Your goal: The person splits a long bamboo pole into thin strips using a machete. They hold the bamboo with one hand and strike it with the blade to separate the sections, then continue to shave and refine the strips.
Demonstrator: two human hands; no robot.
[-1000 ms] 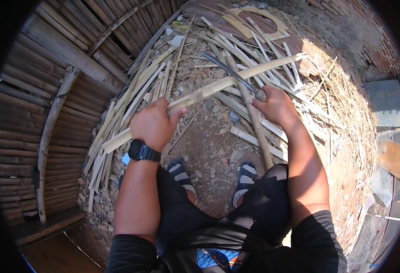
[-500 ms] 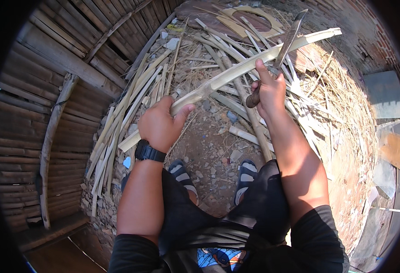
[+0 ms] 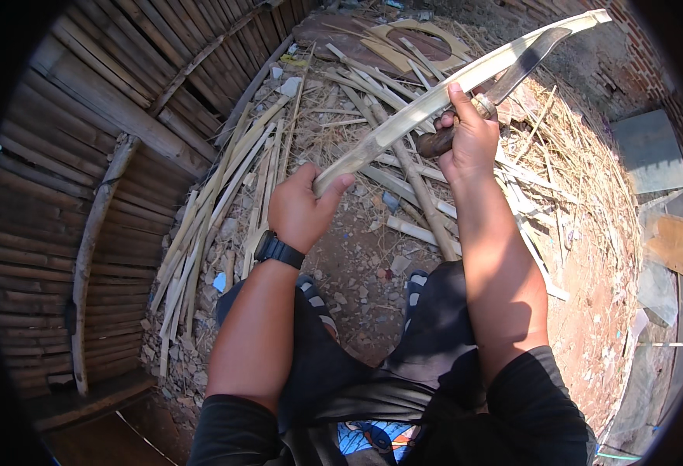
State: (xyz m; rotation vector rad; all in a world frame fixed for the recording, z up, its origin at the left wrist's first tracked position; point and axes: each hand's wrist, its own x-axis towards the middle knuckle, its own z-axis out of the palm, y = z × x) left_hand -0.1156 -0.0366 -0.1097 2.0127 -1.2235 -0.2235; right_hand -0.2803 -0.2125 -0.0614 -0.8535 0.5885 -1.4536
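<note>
A long pale split bamboo strip (image 3: pixel 407 118) slants up from left to right in front of me. My left hand (image 3: pixel 301 208) is closed around its lower end, thumb on top. My right hand (image 3: pixel 469 138) grips the wooden handle (image 3: pixel 436 143) of a machete. Its thumb presses against the bamboo strip. The dark curved blade (image 3: pixel 521 71) points up and right, close beside the strip's far part; whether it touches cannot be made out. A black watch (image 3: pixel 278 250) is on my left wrist.
Split bamboo strips (image 3: pixel 217 210) lie piled on the rubble ground at left, with more strips and straw ahead and right. A bamboo slat wall (image 3: pixel 38 233) stands at left, a brick wall (image 3: pixel 629 54) at far right. A board with a round hole (image 3: pixel 458 50) lies at the back.
The bamboo strip has moved up and right, and its near end no longer sticks out past my left hand. The machete blade has swung rightward, lying more along the strip.
</note>
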